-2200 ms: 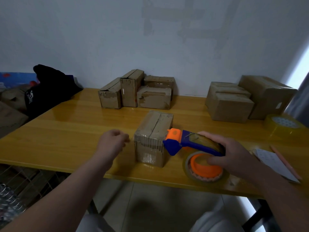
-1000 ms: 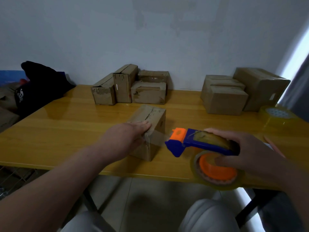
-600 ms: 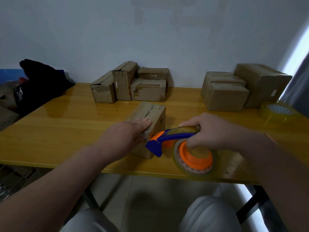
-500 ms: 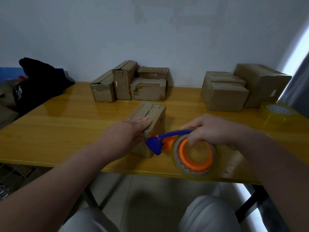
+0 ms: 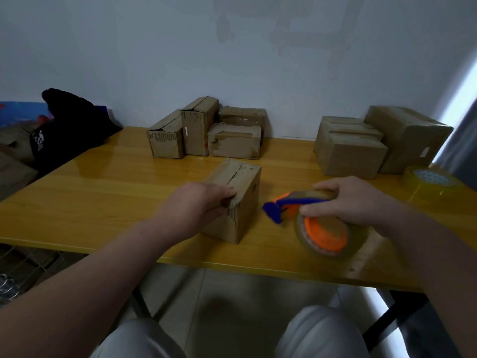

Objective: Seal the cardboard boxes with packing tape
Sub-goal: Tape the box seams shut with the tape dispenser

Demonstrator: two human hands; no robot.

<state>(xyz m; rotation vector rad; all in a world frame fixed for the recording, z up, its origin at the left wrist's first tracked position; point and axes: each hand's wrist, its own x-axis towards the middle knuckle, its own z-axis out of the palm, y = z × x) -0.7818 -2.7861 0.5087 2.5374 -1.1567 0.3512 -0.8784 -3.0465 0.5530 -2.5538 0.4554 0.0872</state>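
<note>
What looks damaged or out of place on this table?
The box the left hand holds has a jagged, crooked gap along its top seam; the flaps don't meet cleanly. The worn boxes at back left are jumbled, one with a lifted flap.

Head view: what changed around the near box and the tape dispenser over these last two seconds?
The left hand moved onto the small brown cardboard box and now holds its near top edge. The right hand brought the blue-and-orange tape dispenser against the box, then drew it back rightward, clear of it. The cardboard boxes at the back and the yellowish spare tape roll stayed put.
</note>
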